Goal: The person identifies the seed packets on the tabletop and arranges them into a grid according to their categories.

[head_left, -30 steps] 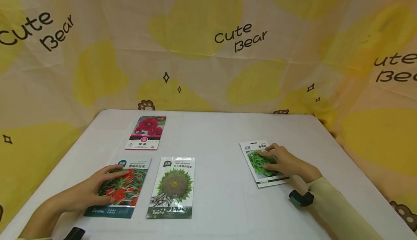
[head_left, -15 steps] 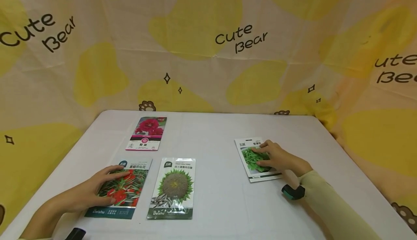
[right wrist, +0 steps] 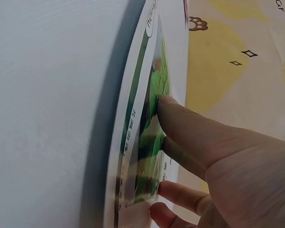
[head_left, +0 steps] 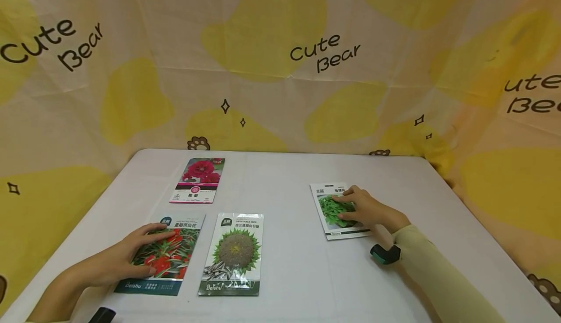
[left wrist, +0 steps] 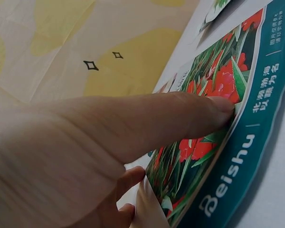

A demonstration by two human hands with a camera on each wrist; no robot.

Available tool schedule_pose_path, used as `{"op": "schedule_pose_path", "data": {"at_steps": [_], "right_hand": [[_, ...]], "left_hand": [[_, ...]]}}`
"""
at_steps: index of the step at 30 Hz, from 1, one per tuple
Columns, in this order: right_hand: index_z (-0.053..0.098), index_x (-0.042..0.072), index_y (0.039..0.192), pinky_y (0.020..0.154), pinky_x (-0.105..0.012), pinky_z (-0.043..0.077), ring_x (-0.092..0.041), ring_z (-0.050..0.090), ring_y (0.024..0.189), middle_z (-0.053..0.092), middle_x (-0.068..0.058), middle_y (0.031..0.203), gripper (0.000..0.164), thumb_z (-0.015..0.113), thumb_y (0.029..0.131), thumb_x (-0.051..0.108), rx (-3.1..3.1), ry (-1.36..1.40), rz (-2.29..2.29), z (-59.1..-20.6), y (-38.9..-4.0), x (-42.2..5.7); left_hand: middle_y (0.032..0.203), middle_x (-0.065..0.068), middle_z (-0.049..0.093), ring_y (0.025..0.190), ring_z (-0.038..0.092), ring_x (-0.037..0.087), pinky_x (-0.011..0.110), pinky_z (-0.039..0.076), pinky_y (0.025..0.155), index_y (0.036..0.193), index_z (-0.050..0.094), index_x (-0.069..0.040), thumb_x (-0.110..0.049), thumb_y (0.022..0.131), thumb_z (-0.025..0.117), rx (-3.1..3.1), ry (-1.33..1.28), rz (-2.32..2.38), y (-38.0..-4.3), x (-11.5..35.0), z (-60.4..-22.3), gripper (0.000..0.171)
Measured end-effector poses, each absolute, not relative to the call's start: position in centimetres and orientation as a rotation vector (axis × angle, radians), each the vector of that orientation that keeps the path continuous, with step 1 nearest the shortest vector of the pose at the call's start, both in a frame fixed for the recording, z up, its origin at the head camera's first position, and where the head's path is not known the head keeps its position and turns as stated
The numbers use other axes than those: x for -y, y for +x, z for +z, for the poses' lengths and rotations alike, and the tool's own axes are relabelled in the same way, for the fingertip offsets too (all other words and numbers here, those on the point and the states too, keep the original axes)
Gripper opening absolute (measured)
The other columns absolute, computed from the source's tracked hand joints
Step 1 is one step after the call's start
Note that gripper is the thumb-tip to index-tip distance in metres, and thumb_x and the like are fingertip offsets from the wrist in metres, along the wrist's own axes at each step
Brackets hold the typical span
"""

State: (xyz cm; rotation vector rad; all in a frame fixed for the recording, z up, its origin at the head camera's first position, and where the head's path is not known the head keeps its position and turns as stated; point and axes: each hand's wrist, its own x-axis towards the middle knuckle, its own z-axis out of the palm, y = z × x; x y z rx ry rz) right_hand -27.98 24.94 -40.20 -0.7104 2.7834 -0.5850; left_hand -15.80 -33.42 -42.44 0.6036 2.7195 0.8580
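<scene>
My left hand rests on a seed packet with red flowers at the table's left front, thumb and index finger spread across its face. In the left wrist view the thumb presses near the packet's teal band; the other fingers show at its far edge. On the right, my right hand touches a white seed packet with green leaves, fingertips on its picture and covering its right part. The right wrist view has the thumb and fingers on this green-leaf packet, shadow along its edge.
A sunflower seed packet lies right of the red-flower one. Behind them is a packet with a magenta flower. All lie on a white table, with a yellow patterned cloth hanging behind and around it.
My right hand has moved left and slightly toward the back, and the green-leaf packet has slid along with it. The left hand and the other packets stay in place.
</scene>
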Motion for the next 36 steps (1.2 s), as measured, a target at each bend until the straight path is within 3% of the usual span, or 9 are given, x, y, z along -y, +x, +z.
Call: {"op": "schedule_pose_path", "data": {"at_steps": [7,13,15,18,19,36], "right_hand": [[0.054,0.009,0.146,0.095,-0.056,0.043,-0.04,0.049,0.116,0.049,-0.027,0.131,0.06,0.072,0.094,0.033,-2.788,-0.716,-0.575,-40.2,-28.5,-24.3],[0.053,0.009,0.146,0.095,-0.054,0.042,-0.038,0.048,0.115,0.049,-0.026,0.132,0.06,0.072,0.094,0.031,-2.78,-0.718,-0.58,-40.3,-29.0,-23.9],[0.052,0.009,0.147,0.095,-0.054,0.042,-0.039,0.048,0.115,0.049,-0.026,0.132,0.06,0.072,0.094,0.031,-2.773,-0.715,-0.586,-40.3,-29.0,-23.7],[0.053,0.009,0.146,0.093,-0.052,0.042,-0.038,0.048,0.113,0.049,-0.025,0.13,0.06,0.072,0.094,0.03,-2.77,-0.712,-0.6,-40.2,-29.1,-23.4],[0.053,0.009,0.146,0.093,-0.051,0.042,-0.037,0.048,0.113,0.049,-0.025,0.129,0.06,0.072,0.094,0.031,-2.771,-0.711,-0.601,-40.3,-29.2,-23.3],[0.052,0.014,0.148,0.094,-0.048,0.041,-0.032,0.048,0.112,0.05,-0.021,0.128,0.062,0.072,0.094,0.035,-2.773,-0.646,-0.57,-40.2,-30.3,-21.6]], "left_hand": [[0.155,0.016,0.03,0.13,0.036,0.037,0.038,0.047,0.087,0.15,0.05,-0.021,-0.031,0.088,0.077,-2.735,0.601,0.851,-15.8,33.5,-42.6,0.069],[0.156,0.015,0.03,0.132,0.036,0.03,0.024,0.044,0.085,0.149,0.05,-0.022,-0.032,0.088,0.077,-2.742,0.591,0.84,-15.7,33.5,-42.4,0.068],[0.155,0.018,0.03,0.132,0.036,0.039,0.023,0.044,0.084,0.149,0.05,-0.019,-0.029,0.088,0.077,-2.727,0.607,0.856,-15.7,33.5,-42.4,0.068],[0.155,0.018,0.03,0.132,0.036,0.039,0.024,0.044,0.085,0.149,0.05,-0.019,-0.029,0.088,0.077,-2.729,0.607,0.852,-15.7,33.4,-42.4,0.068],[0.155,0.019,0.03,0.129,0.037,0.044,0.024,0.044,0.085,0.149,0.05,-0.018,-0.029,0.088,0.077,-2.728,0.611,0.85,-15.8,33.4,-42.4,0.068],[0.155,0.019,0.03,0.129,0.038,0.043,0.023,0.044,0.084,0.149,0.05,-0.017,-0.029,0.087,0.077,-2.724,0.601,0.853,-15.8,33.4,-42.3,0.068]]}}
